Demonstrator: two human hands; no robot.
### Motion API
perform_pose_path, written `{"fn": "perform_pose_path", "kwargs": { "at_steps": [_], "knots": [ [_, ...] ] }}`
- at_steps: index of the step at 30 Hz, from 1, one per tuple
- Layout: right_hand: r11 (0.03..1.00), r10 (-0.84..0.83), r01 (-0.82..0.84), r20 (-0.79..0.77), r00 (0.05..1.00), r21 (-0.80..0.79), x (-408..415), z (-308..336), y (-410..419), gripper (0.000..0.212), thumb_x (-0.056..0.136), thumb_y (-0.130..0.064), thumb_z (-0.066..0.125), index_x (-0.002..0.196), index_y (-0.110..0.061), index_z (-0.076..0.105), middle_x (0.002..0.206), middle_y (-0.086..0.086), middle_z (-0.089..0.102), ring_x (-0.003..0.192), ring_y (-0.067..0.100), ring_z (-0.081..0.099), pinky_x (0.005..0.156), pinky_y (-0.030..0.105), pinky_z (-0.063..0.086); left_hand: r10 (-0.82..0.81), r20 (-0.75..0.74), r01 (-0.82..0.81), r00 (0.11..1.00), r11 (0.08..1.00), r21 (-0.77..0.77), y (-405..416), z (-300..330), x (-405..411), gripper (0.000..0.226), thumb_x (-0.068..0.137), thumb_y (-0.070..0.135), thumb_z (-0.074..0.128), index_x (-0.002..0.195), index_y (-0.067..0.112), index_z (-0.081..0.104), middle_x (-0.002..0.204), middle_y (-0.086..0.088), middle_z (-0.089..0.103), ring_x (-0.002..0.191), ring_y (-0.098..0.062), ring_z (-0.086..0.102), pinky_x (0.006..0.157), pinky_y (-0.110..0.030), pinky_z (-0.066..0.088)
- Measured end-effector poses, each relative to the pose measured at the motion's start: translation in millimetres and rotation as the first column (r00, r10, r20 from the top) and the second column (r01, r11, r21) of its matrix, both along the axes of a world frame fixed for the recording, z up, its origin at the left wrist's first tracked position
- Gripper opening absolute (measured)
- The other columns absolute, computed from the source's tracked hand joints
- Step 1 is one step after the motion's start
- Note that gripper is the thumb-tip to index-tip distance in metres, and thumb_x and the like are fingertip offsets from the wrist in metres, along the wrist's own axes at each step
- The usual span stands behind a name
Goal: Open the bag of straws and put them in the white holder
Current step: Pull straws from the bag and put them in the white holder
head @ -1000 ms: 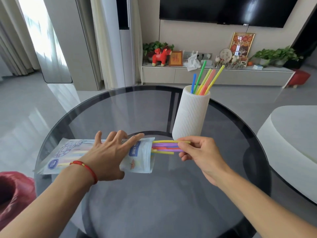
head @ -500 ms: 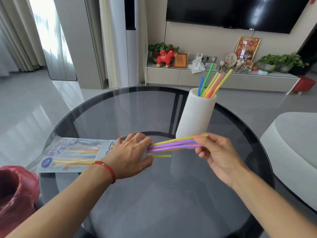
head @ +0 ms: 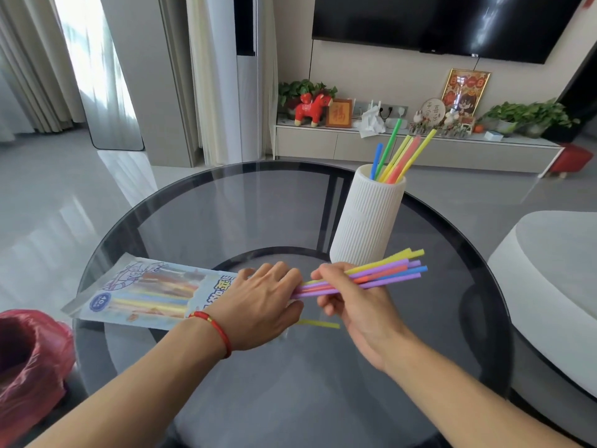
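The printed straw bag (head: 142,292) lies flat on the round glass table (head: 226,215), its mouth to the right. My left hand (head: 258,302) presses down on the bag's open end. My right hand (head: 352,295) grips a bunch of straws (head: 387,270), purple, yellow, orange and blue, drawn well out of the bag and pointing right. One loose yellow straw (head: 318,324) sticks out on the glass below them. The ribbed white holder (head: 368,221) stands upright just behind my right hand, with several coloured straws (head: 400,156) leaning in it.
A red plastic bag (head: 29,360) sits at the lower left beside the table. A pale rounded seat (head: 555,279) lies to the right. Behind the table are a low cabinet (head: 403,150) with ornaments and plants, and a wall television.
My right hand has pulled the bunch of straws farther right out of the bag and slid along them toward the bag's mouth. My left hand stays pressed on the bag.
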State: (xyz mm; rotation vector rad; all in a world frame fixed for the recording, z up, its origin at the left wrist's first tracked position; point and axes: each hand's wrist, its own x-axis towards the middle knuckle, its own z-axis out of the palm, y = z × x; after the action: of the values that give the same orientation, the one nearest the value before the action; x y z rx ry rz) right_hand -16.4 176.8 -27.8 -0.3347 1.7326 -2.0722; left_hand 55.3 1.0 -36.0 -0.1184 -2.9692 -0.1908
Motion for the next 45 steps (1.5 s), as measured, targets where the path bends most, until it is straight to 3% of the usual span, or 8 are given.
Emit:
{"fn": "perform_pose_path", "kwargs": {
  "at_steps": [5,15,21,24,29,34,39,45],
  "knots": [
    [0.980,-0.089,0.132,-0.267,0.960,0.150,-33,24,32,0.025,0.098,-0.007,0.064,0.076,-0.003,0.074,0.052,0.012,0.059,0.049,0.022,0.050,0.043,0.025,0.040,0.044,0.157,-0.053,0.987,0.997,0.051,-30,-14,0,0.060,0.082,0.066,0.026,0.127,0.032,0.047,0.121,0.006,0.053,0.111,-0.020,0.051,0.101,-0.042,0.039],
    [0.877,-0.009,0.348,-0.714,0.700,0.331,-42,91,79,0.031,0.097,-0.009,0.063,0.067,-0.004,0.069,0.044,-0.003,0.060,0.039,0.012,0.058,0.040,0.022,0.048,0.047,0.243,-0.049,0.969,0.999,0.004,-30,-23,-4,0.065,0.077,0.072,0.019,0.127,0.042,0.048,0.130,0.008,0.045,0.120,-0.017,0.044,0.110,-0.043,0.030],
    [0.760,0.189,0.316,-0.659,0.728,0.568,-53,51,48,0.037,0.091,-0.023,0.064,0.066,0.005,0.060,0.056,0.017,0.063,0.051,0.031,0.065,0.052,0.047,0.058,0.044,0.263,-0.042,0.964,0.999,-0.013,-30,-22,-3,0.070,0.075,0.074,0.017,0.131,0.043,0.044,0.132,0.007,0.043,0.122,-0.018,0.042,0.112,-0.043,0.028],
    [0.752,0.193,0.242,-0.556,0.808,0.613,-60,27,49,0.036,0.097,-0.021,0.062,0.073,0.006,0.061,0.058,0.021,0.064,0.043,0.023,0.061,0.048,0.041,0.058,0.043,0.268,-0.038,0.962,0.999,-0.023,-30,-22,-1,0.069,0.076,0.073,0.019,0.132,0.042,0.044,0.133,0.006,0.043,0.122,-0.018,0.042,0.112,-0.043,0.028],
    [0.836,0.074,0.214,-0.489,0.869,0.506,-66,23,63,0.028,0.100,-0.017,0.063,0.076,-0.003,0.068,0.053,0.014,0.064,0.041,0.016,0.058,0.046,0.034,0.053,0.060,0.277,-0.058,0.959,0.998,-0.014,-25,-26,-5,0.059,0.083,0.070,0.031,0.133,0.040,0.044,0.136,0.002,0.041,0.127,-0.021,0.039,0.113,-0.049,0.027],
    [0.937,-0.204,0.305,-0.439,0.875,0.172,-58,44,70,0.030,0.103,-0.017,0.060,0.076,-0.005,0.067,0.053,0.010,0.062,0.044,0.021,0.056,0.045,0.029,0.048,0.122,0.220,-0.150,0.968,0.982,0.117,-8,-33,-11,0.077,0.069,0.078,0.020,0.130,0.038,0.045,0.136,-0.001,0.037,0.130,-0.025,0.034,0.114,-0.045,0.023],
    [0.876,-0.481,0.449,-0.373,0.793,-0.174,-60,99,67,0.029,0.104,-0.018,0.056,0.079,-0.007,0.065,0.051,0.003,0.060,0.046,0.020,0.054,0.041,0.026,0.043,0.103,0.141,-0.136,0.985,0.959,0.248,15,-23,-16,0.083,0.068,0.076,0.019,0.134,0.034,0.046,0.141,-0.004,0.036,0.135,-0.025,0.027,0.114,-0.038,0.023],
    [0.836,-0.518,0.530,-0.528,0.674,-0.144,-88,147,57,0.025,0.101,-0.018,0.059,0.078,-0.011,0.067,0.050,-0.001,0.063,0.043,0.015,0.059,0.041,0.025,0.048,0.041,0.086,-0.053,0.995,0.989,0.139,22,-16,-16,0.074,0.075,0.065,0.018,0.136,0.031,0.042,0.148,-0.008,0.029,0.141,-0.029,0.017,0.116,-0.042,0.019]
  ]
}}
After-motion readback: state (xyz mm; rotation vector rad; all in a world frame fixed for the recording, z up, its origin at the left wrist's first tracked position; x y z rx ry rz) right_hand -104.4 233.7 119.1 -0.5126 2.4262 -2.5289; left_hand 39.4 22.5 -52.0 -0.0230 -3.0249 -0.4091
